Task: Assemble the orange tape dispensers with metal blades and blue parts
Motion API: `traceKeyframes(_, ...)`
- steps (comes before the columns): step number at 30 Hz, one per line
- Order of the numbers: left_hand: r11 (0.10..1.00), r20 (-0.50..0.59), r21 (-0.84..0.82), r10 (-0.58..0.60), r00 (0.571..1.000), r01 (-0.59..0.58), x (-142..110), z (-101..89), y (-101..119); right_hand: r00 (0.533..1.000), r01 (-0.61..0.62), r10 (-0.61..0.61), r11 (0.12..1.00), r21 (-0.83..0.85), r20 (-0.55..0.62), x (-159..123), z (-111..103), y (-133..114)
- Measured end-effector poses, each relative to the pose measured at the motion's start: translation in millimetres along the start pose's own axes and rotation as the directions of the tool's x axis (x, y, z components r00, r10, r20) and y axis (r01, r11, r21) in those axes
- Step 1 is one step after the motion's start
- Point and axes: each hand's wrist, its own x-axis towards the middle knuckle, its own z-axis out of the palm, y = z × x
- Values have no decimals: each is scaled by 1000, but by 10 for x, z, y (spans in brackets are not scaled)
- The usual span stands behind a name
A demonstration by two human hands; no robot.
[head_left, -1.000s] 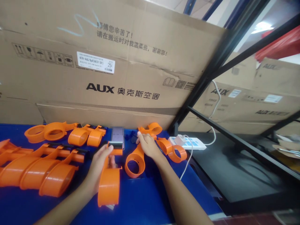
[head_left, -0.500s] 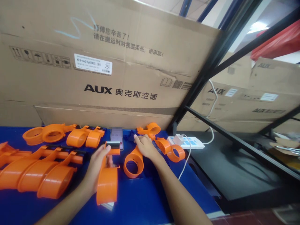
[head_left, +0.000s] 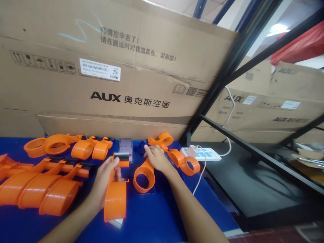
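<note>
Nearest, the left hand [head_left: 107, 172] grasps an orange dispenser [head_left: 115, 200] with a black roller, held above the blue table [head_left: 149, 221]; just to its right, the right hand [head_left: 156, 157] grips a second dispenser [head_left: 143, 179] by its upper end; beyond, a phone [head_left: 126, 148] lies near the cardboard box [head_left: 106, 81]

Moderate, even light, 1 glaring lamp [head_left: 277, 29] at upper right, sheen on orange rings [head_left: 115, 202], blurry right edge.

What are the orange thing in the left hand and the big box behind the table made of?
The orange dispenser looks like glossy molded plastic: bright highlights, even color. The big box seems matte corrugated cardboard, judging by brown, creased, printed walls.
</note>
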Motion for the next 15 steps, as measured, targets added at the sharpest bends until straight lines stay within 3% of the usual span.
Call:
traceKeyframes(5, 1000, -20, -14, 5, 1000, -5, -16, 9, 6, 997, -33, 33, 999, 7, 75, -37, 1, -48)
traceKeyframes(15, 999, 7, -7, 33, 999, -33, -88, 54, 55, 993, -60, 63, 998, -34, 101, -30, 11, -28)
